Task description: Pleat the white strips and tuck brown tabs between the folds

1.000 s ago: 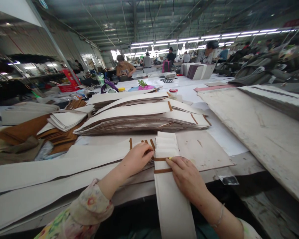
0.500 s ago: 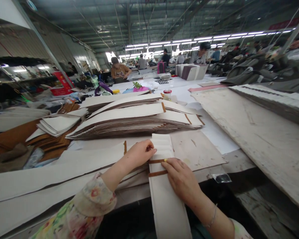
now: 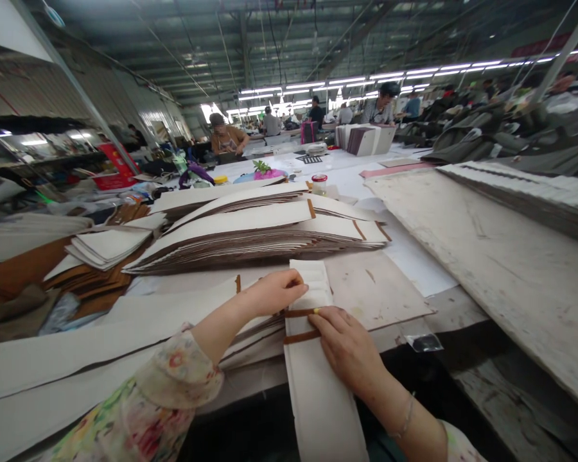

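Note:
A stack of long white strips [image 3: 313, 391] lies over the table's front edge, pointing toward me. Two narrow brown bands [image 3: 298, 324] cross it. My right hand [image 3: 344, 343] rests flat on the stack, its fingertips pressing on the brown bands. My left hand [image 3: 274, 292] is closed in a pinch at the stack's left edge, gripping the top white strip beside the upper brown band. Under my left forearm lie long white sheets [image 3: 101, 333] with brown undersides.
A tall fanned pile of white-and-brown sheets [image 3: 250, 234] sits just behind the strips. Smaller stacks [image 3: 106, 247] lie at the left, a large worn board [image 3: 501, 256] at the right. A small jar [image 3: 319, 184] stands further back. Other people work at distant tables.
My left hand slid up and right, from beside the brown bands onto the white strip's edge. The right hand has stayed on the bands. The view has shifted slightly.

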{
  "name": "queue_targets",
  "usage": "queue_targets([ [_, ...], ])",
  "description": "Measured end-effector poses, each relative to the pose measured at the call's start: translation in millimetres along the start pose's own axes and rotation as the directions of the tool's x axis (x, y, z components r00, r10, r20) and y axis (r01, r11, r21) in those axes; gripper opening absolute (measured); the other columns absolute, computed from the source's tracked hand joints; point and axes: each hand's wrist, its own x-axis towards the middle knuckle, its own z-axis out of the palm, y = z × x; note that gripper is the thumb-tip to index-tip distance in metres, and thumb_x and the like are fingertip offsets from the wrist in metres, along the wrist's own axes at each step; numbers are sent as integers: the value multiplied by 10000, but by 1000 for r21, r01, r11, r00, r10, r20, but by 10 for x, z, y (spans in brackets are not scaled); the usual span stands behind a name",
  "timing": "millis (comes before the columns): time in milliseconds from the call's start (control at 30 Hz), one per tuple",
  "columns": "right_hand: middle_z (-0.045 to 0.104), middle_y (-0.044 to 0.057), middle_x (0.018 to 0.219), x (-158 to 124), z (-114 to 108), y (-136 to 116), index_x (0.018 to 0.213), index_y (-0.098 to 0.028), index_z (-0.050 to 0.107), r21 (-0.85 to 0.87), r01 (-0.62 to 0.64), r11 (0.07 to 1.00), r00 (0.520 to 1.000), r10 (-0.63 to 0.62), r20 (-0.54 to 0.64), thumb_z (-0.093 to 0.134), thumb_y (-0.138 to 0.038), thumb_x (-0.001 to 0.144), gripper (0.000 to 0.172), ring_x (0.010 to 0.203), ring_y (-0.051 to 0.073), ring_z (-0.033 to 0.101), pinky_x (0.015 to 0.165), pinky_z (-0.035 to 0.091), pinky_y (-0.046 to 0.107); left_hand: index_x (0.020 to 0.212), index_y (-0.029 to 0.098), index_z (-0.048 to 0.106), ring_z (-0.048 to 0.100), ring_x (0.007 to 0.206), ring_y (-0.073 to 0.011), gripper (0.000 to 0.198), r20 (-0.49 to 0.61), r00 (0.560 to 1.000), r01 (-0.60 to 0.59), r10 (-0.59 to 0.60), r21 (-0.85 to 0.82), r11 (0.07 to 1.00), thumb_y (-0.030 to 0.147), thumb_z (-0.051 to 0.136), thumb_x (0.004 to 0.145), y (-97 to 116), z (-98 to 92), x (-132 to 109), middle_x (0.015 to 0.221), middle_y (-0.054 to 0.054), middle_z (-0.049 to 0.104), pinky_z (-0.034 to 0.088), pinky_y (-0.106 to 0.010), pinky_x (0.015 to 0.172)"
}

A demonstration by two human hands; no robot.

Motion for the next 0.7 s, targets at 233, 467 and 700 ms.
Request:
queue_targets([
  [233, 570, 75, 972, 21, -14, 0, 1003, -152, 547, -11, -3, 1000, 1000, 3, 17, 427, -55, 779, 272, 908, 205, 485, 800, 434, 341, 1098, 172, 512, 583, 784, -134, 384, 171, 984, -59, 53, 28, 998, 207, 507, 716, 75, 177, 276, 915, -14, 642, 445, -205, 694],
  [467, 565, 76, 970, 27, -24, -6, 975, -152, 544, 32, -45, 998, 997, 43, 62, 427, -67, 789, 235, 934, 206, 479, 826, 424, 350, 882, 192, 609, 580, 826, -187, 293, 105, 989, -116, 100, 163, 980, 96, 496, 629, 133, 291, 338, 893, -20, 639, 447, -267, 733],
  [700, 568, 73, 950, 33, -17, -7, 949, -158, 547, 51, -44, 998, 998, 42, 37, 417, -55, 772, 243, 900, 198, 479, 811, 432, 347, 888, 176, 620, 543, 912, -206, 238, 57, 979, -206, 198, 265, 942, 104, 498, 697, 113, 347, 257, 939, -52, 602, 411, -302, 826],
])
